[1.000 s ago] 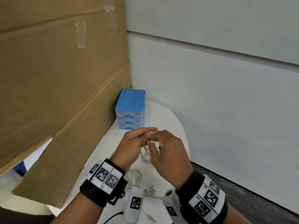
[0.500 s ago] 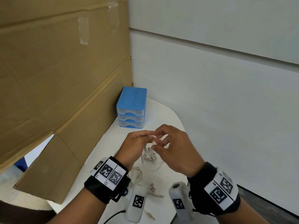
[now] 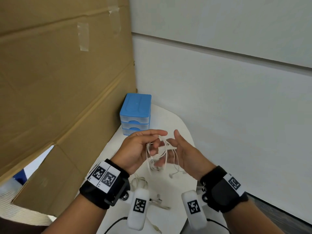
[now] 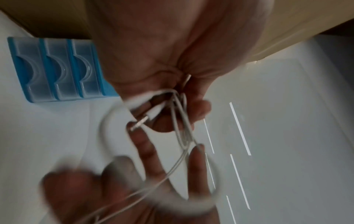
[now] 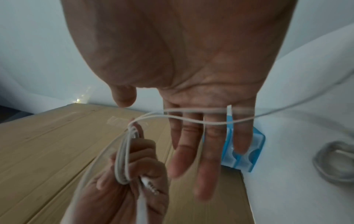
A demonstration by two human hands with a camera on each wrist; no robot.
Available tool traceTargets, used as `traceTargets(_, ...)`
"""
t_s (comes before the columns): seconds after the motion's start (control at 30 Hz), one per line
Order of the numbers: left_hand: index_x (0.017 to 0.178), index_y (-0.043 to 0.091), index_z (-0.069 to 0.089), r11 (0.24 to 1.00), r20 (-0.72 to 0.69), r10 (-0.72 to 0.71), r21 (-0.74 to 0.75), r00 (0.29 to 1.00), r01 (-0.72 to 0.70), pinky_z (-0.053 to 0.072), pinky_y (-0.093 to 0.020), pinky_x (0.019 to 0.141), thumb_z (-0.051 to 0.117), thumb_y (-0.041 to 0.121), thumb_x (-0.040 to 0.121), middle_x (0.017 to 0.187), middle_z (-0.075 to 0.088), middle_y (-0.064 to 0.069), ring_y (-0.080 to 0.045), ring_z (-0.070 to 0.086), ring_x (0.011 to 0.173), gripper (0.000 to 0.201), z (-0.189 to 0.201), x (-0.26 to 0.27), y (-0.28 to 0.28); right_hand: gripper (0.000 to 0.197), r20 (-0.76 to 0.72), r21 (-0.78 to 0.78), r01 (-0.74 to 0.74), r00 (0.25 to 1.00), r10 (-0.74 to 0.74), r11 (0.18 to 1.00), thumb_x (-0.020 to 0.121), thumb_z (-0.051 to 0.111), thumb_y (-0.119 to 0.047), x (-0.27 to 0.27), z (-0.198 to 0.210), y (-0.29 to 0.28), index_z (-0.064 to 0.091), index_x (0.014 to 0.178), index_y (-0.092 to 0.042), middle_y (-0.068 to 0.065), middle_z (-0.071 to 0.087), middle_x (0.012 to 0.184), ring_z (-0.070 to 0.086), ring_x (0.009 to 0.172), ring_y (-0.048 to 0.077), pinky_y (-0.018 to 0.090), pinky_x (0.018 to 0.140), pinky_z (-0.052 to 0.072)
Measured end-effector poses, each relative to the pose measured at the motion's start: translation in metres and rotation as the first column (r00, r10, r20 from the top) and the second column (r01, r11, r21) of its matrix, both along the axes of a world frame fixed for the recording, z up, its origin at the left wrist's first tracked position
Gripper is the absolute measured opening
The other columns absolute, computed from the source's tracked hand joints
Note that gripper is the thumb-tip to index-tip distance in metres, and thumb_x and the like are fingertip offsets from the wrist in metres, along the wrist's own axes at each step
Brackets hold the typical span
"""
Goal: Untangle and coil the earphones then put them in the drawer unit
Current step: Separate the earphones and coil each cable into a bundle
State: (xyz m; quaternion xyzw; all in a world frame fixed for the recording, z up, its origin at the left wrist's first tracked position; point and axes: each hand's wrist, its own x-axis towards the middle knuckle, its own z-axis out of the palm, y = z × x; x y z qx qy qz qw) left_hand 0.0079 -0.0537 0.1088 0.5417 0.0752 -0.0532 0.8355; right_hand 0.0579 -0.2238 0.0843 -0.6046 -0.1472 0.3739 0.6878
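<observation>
White earphones [image 3: 158, 154] hang in loose loops between my hands above the white table [image 3: 168, 119]. My left hand [image 3: 148, 141] grips the bundled loops, fingers curled round them; the jack plug [image 4: 142, 119] sticks out by its fingertips. My right hand [image 3: 182, 149] faces it, palm inward and fingers straight and spread, with two strands of cable [image 5: 184, 119] draped across the fingers. One earbud [image 3: 172, 175] dangles below. The blue drawer unit [image 3: 135, 107] stands behind the hands in the corner, all three clear drawers closed.
A tall cardboard sheet [image 3: 59, 98] walls the left side and a white wall [image 3: 236, 115] the right. More earphones lie on the table near my wrists: a coil [image 3: 138, 181] and a loose set [image 3: 157, 200]. The table's rounded edge runs close on the right.
My right hand let go of its pinch on the cable and opened flat, fingers spread, with strands now across them. The left hand keeps hold of the loops.
</observation>
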Motion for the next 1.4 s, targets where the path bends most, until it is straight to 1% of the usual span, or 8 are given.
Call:
traceTargets(0.1,0.102,0.001,0.072,0.999,-0.015,0.011,0.042,1.000,-0.010,0.035,-0.016,0.042,0.044,0.002,0.095,0.056,0.048,-0.003,-0.010,0.033,0.040,0.029,0.004,-0.001,0.008,0.067,0.013,-0.110,-0.032,0.999,0.034,0.993,0.085,0.045,-0.068,-0.001,-0.003,-0.006,0.066,0.099,-0.006,0.017,0.052,0.064,0.054,0.053,0.024,0.038,0.070,0.049)
traceTargets(0.23,0.107,0.004,0.071,0.995,-0.005,0.010,0.096,1.000,-0.010,0.031,-0.024,0.059,0.044,0.004,0.096,0.058,0.049,-0.002,-0.008,0.033,0.039,0.029,-0.001,-0.003,0.018,0.018,0.161,-0.066,0.097,0.983,-0.085,0.993,0.084,0.065,-0.026,0.001,0.004,-0.019,0.068,0.080,-0.009,-0.002,0.035,0.052,0.028,0.045,0.009,0.021,0.045,0.027)
traceTargets(0.3,0.111,0.004,0.069,0.993,-0.008,-0.010,0.121,1.000,0.010,0.029,-0.028,0.064,0.046,0.008,0.097,0.058,0.049,-0.001,-0.008,0.033,0.041,0.027,-0.004,-0.006,0.017,0.016,0.215,-0.038,0.201,0.958,-0.188,0.979,0.093,0.060,-0.013,0.005,0.010,-0.022,0.067,0.079,-0.008,-0.005,0.034,0.051,0.027,0.044,0.006,0.018,0.043,0.022)
traceTargets(0.47,0.110,0.000,0.070,0.988,-0.051,-0.121,0.094,0.991,0.125,0.027,-0.029,0.061,0.054,0.030,0.088,0.061,0.054,-0.005,-0.011,0.035,0.043,0.040,-0.007,-0.009,0.006,0.022,0.325,-0.009,0.392,0.871,-0.368,0.920,0.098,0.052,-0.012,0.020,0.027,-0.026,0.068,0.082,-0.010,-0.004,0.036,0.051,0.027,0.043,0.007,0.019,0.043,0.021)
traceTargets(0.97,0.120,0.013,0.065,0.997,-0.033,-0.003,0.073,0.999,0.005,0.026,-0.027,0.068,0.048,0.026,0.096,0.064,0.055,0.003,-0.005,0.031,0.045,0.032,-0.016,-0.013,0.010,0.020,0.431,-0.089,0.604,0.740,-0.516,0.792,0.096,0.054,-0.012,0.048,0.036,-0.050,0.072,0.090,-0.007,-0.014,0.043,0.046,0.035,0.042,0.002,0.016,0.041,0.028)
traceTargets(1.2,0.122,0.001,0.059,0.948,0.031,0.295,-0.133,0.955,-0.289,0.037,-0.013,0.053,0.043,0.018,0.100,0.054,0.059,0.004,-0.004,0.031,0.040,0.032,-0.013,-0.001,0.042,0.012,0.540,-0.190,0.477,0.780,-0.315,0.858,0.093,0.064,-0.013,0.033,0.015,-0.070,0.074,0.088,-0.011,-0.002,0.045,0.048,0.037,0.047,0.008,0.013,0.044,0.031)
traceTargets(1.3,0.123,0.004,0.060,0.900,0.044,0.427,-0.123,0.903,-0.419,0.042,-0.012,0.059,0.047,0.016,0.100,0.052,0.059,0.005,-0.004,0.034,0.044,0.029,-0.016,0.005,0.052,0.013,0.611,-0.347,0.297,0.792,-0.025,0.890,0.093,0.065,-0.021,0.004,-0.001,-0.067,0.075,0.084,-0.021,0.010,0.061,0.060,0.048,0.056,0.013,0.024,0.047,0.044)
traceTargets(1.4,0.117,0.011,0.065,0.863,0.072,0.504,-0.002,0.861,-0.505,0.047,-0.011,0.056,0.049,0.018,0.100,0.053,0.055,0.008,-0.002,0.043,0.046,0.024,-0.018,0.009,0.046,0.012,0.613,-0.534,0.111,0.733,0.293,0.838,0.091,0.065,-0.034,-0.029,-0.008,-0.056,0.074,0.086,-0.028,-0.010,0.065,0.064,0.052,0.056,0.002,0.024,0.061,0.047)
